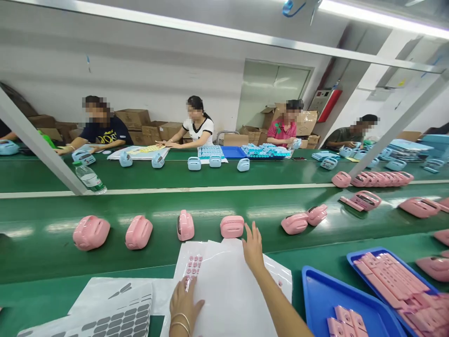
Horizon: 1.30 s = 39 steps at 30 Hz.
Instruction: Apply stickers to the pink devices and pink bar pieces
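My left hand [185, 306] lies on the near left part of a stack of white sheets, its thumb apart from the fingers. Just past its fingertips, round pink stickers [194, 265] show on a sheet at the left edge. My right hand [253, 248] is at the far edge of the white sheet [224, 290], fingers spread, holding nothing. Whether it presses on the paper I cannot tell. Close to its fingertips sits a pink plastic housing [232, 226] with a handle slot. Another pink housing [185, 225] stands left of it on the green belt.
Sheets with grey stickers [119, 323] lie at the lower left. Blue trays [308, 285] at the right hold pink parts [389, 276]. More pink housings [91, 232] line the belt. A bottle [89, 178] leans by a frame post. Co-workers sit across with light-blue housings [194, 163].
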Motion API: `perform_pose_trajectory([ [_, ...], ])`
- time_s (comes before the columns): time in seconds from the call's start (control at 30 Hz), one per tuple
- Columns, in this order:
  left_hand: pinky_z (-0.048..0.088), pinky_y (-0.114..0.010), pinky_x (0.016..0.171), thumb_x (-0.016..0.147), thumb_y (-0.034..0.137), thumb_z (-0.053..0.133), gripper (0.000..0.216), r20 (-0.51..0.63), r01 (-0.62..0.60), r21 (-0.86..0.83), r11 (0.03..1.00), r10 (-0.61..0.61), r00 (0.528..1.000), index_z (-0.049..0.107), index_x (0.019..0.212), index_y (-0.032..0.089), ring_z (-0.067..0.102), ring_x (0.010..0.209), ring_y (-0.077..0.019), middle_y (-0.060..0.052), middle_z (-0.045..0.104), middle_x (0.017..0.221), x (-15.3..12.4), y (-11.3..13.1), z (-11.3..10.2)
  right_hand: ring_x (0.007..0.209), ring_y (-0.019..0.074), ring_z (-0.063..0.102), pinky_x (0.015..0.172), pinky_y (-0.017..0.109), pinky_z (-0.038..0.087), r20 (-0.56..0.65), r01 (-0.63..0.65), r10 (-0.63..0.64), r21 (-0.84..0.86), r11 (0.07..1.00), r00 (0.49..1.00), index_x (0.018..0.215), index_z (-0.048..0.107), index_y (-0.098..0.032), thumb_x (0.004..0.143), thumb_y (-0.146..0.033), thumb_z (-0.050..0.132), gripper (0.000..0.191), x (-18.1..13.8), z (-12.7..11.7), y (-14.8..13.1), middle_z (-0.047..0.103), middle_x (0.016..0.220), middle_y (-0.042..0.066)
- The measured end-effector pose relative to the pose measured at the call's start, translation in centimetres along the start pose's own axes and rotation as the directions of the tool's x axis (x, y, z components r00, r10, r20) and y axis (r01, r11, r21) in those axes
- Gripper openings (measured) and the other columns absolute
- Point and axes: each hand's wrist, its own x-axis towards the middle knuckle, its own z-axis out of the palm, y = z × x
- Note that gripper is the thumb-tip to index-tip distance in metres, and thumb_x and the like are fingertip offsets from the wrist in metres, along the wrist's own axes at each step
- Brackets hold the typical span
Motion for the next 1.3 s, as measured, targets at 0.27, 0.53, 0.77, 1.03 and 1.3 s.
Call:
perform_pose_trajectory([
  [0.27,0.026,-0.045,0.1,0.073,0.029,0.056,0.047,-0.014,0.137,0.186,0.973,-0.137,0.99,0.057,0.119,0.026,0.022,0.133,-0.035,-0.008,0.032,0.145,-1.5,-1.1,0.2,0.093,0.0189,0.059,0.079,0.04,0.05,0.12,-0.151,0.159,-0.066,0.986,0.98,0.11,0.054,-0.016,0.087,-0.031,0.053,0.027,10.3,2.1,-2.0,0.058,0.11,0.007],
  [0.53,0.025,-0.043,0.104,0.07,0.023,0.054,0.042,-0.057,0.016,-0.076,0.997,-0.021,0.998,0.059,0.111,0.015,0.029,0.13,-0.0323,-0.013,0.04,0.138,-1.9,-3.3,-0.2,0.114,0.025,0.048,0.094,0.048,0.04,0.056,-0.131,0.141,-0.159,0.979,0.988,0.121,0.047,-0.018,0.087,-0.031,0.052,0.036,9.5,-0.1,2.7,0.047,0.129,0.009],
  [0.77,0.041,-0.032,0.091,0.076,0.026,0.044,0.035,0.084,-0.127,-0.418,0.9,0.178,0.98,0.051,0.109,0.014,0.055,0.1,-0.0199,-0.009,0.058,0.104,-0.1,-1.0,-0.3,0.119,0.0508,0.035,0.085,0.068,0.028,-0.133,-0.439,0.419,-0.208,0.874,0.898,0.116,0.044,0.006,0.079,-0.056,0.029,0.074,-9.5,-1.4,8.4,0.047,0.115,0.04],
  [1.03,0.045,-0.028,0.068,0.063,0.013,0.059,0.034,0.286,0.035,-0.338,0.941,0.067,0.956,0.049,0.095,0.016,0.06,0.073,-0.0189,-0.002,0.06,0.078,1.8,1.2,-1.1,0.119,0.0394,0.042,0.1,0.048,0.033,-0.066,-0.461,0.457,-0.08,0.884,0.887,0.12,0.041,0.006,0.068,-0.072,0.018,0.096,-16.4,0.1,11.0,0.048,0.122,0.032],
  [1.3,0.044,-0.026,0.079,0.078,0.013,0.044,0.018,0.242,0.105,-0.277,0.955,-0.037,0.97,0.054,0.093,0.013,0.063,0.086,-0.0179,-0.009,0.066,0.093,-1.1,-5.7,-2.1,0.121,0.03,0.044,0.1,0.041,0.037,0.121,-0.247,0.244,0.006,0.969,0.962,0.128,0.037,-0.002,0.075,-0.044,0.036,0.068,-15.6,2.5,7.5,0.047,0.13,0.02],
])
